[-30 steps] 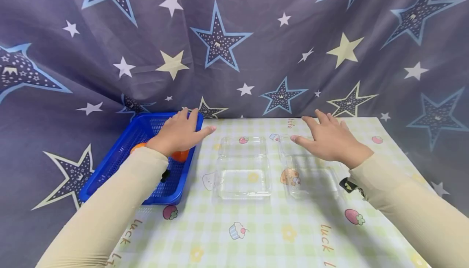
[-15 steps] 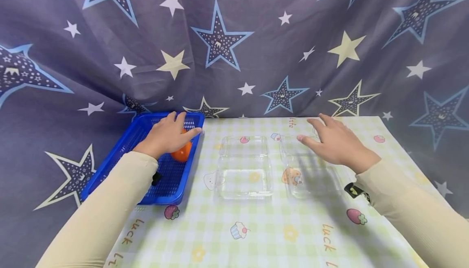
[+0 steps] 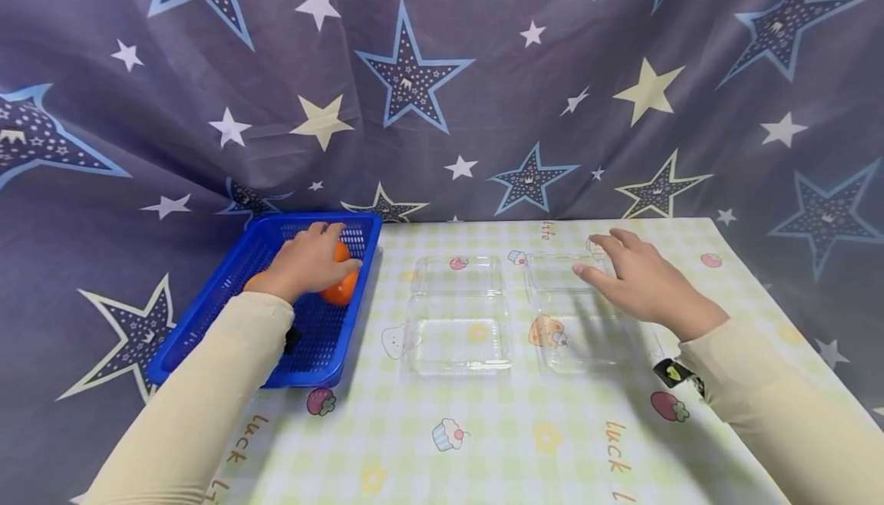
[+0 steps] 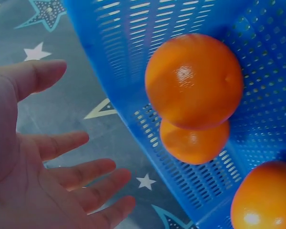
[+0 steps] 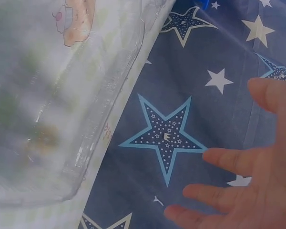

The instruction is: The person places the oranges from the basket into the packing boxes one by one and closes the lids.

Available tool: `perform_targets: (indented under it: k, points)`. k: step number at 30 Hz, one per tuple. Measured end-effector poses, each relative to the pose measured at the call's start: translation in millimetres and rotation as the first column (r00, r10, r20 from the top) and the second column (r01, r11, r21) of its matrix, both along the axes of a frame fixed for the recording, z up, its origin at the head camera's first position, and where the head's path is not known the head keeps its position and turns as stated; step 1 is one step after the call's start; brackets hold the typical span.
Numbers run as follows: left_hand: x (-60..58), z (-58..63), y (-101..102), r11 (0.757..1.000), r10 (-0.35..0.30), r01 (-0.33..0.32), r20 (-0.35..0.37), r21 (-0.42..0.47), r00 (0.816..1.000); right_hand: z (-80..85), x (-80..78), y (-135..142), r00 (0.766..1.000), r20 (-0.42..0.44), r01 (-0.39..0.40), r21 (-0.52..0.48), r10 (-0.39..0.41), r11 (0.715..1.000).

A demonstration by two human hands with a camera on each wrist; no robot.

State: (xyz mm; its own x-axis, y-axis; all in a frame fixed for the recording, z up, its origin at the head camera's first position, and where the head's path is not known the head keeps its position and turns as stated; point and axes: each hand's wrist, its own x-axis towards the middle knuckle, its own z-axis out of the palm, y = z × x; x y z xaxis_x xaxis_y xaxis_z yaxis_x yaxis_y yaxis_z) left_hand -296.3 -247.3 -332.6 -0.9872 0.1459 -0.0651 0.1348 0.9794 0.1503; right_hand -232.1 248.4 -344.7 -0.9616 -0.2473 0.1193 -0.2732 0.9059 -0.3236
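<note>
My left hand (image 3: 304,263) hovers over the blue basket (image 3: 304,378) in the head view, fingers spread, nothing in it. Oranges lie inside: one (image 3: 338,292) shows beside the thumb, and another is partly hidden by the wrist. From the left wrist camera, a large orange (image 4: 193,78) overlaps a smaller-looking orange (image 4: 194,145), with a further orange (image 4: 267,205) at lower right; the palm stays apart from them. My right hand (image 3: 645,278), fingers relaxed and holding nothing, is above the right-hand clear plastic box (image 3: 587,367). That box's edge (image 5: 81,162) also appears in the right wrist view.
A second clear plastic box (image 3: 459,368), its lid folded back, lies between the basket and the right-hand box. Beneath them is a checked tablecloth (image 3: 497,467) with printed cupcakes and strawberries. A grey star-patterned curtain (image 3: 470,52) hangs behind the table.
My left hand has moved left and lower over the basket, uncovering more of the orange by the thumb. My right hand has drifted slightly right and toward me.
</note>
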Motion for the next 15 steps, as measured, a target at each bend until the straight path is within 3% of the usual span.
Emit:
perform_targets:
  k: [6, 15]
  points:
    - [-3.7, -10.9, -5.2, 1.000, -0.007, 0.007, 0.031, 0.000, 0.999, -8.9, 1.8, 7.0, 1.000, -0.014, -0.006, -0.040, 0.005, 0.999]
    - [-3.1, -14.8, -9.5, 0.999, -0.032, 0.032, 0.019, 0.001, 0.999, -20.9, 8.0, 18.5, 1.000, -0.010, 0.010, -0.090, -0.011, 0.996]
